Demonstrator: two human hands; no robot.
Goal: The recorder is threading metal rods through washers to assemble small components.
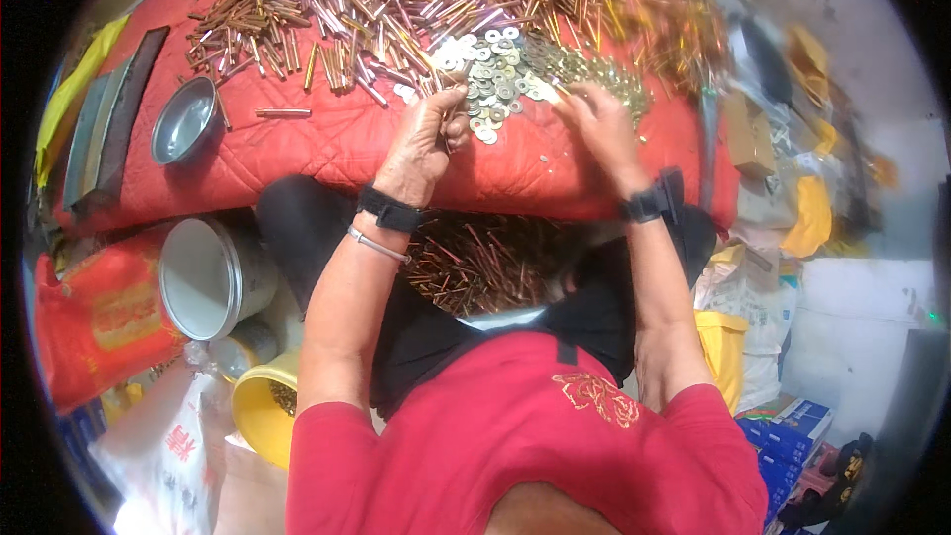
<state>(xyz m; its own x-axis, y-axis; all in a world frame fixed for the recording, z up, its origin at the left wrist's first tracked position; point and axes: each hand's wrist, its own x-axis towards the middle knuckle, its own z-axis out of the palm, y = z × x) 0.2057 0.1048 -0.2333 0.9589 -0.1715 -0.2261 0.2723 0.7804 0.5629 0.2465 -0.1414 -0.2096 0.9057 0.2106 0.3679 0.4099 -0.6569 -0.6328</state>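
My left hand [434, 129] is closed around a small bundle of copper-coloured metal rods [432, 85], their ends showing above the fingers. Just right of it, flat round washers [485, 79], silvery and brassy, lie heaped on a red quilted cover [317, 159]. At the right edge of that heap is my right hand [602, 129], thumb and fingers pinched together; motion blur hides what they hold, if anything. Behind both hands spreads a large pile of loose copper-coloured rods [367, 10].
A grey metal bowl [184, 124] and a single rod [284, 113] sit left on the cover. More rods [480, 263] lie below the front edge, between my legs. A white bucket [203, 277] and a yellow bucket [260, 401] stand lower left; blue boxes [792, 436] lower right.
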